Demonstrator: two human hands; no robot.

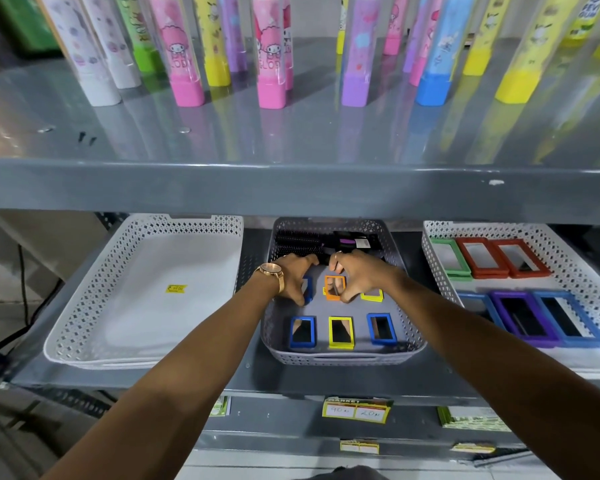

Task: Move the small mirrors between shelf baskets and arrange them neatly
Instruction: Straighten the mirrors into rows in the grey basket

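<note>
Evidently squaring up the rear row, the left hand (291, 277) pinches a blue mirror (308, 289) and the right hand (357, 271) an orange mirror (334, 287), matching three mirrors (340, 332) along the grey basket's (343, 358) front edge.

Both hands are down in the grey basket (340, 359) on the lower shelf. The left hand (293, 278) pinches a blue mirror (308, 289) end to end, and the right hand (357, 275) does the same to the orange mirror (335, 288) just beside it. A yellow mirror (373, 295) pokes out past the right hand. Three more mirrors (341, 332) lie flat in the front row, spaced apart. There's a white basket (84, 306) on the left.
</note>
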